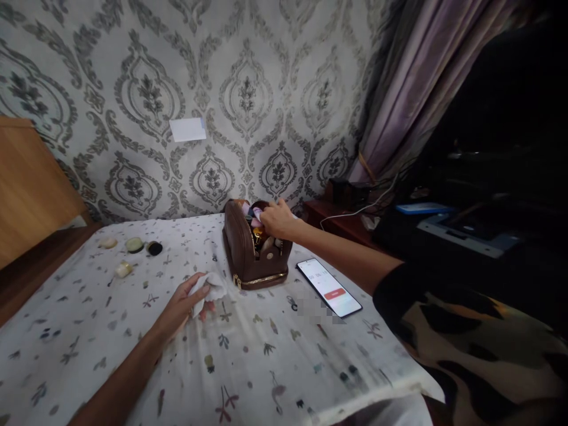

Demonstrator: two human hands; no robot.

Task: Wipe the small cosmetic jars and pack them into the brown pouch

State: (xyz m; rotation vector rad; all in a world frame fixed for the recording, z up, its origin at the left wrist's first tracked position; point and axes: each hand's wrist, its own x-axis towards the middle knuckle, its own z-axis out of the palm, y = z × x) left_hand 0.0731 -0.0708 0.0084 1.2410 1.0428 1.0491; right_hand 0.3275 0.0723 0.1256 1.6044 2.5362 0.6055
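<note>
A brown zippered cosmetic bag [242,248] stands unzipped on the patterned cloth, with several small items showing inside it. My right hand [278,219] reaches into its top at the right side. The fingers are curled around or against something pinkish-purple [256,216] there, too hidden to name. To the left of the bag, my left hand [190,300] grips a crumpled white wipe [213,288] just above the cloth. Left of that lie a green round container [134,244], a black-rimmed round jar [154,248], a pale item [107,242] and a small whitish-yellow item [123,270].
A lit phone [331,287] lies on the patterned tablecloth [248,378] right of the bag. Behind is a patterned wall with a white card [188,129]. A wooden panel [35,183] borders the left. A white cable [364,208] and dark furniture are at right.
</note>
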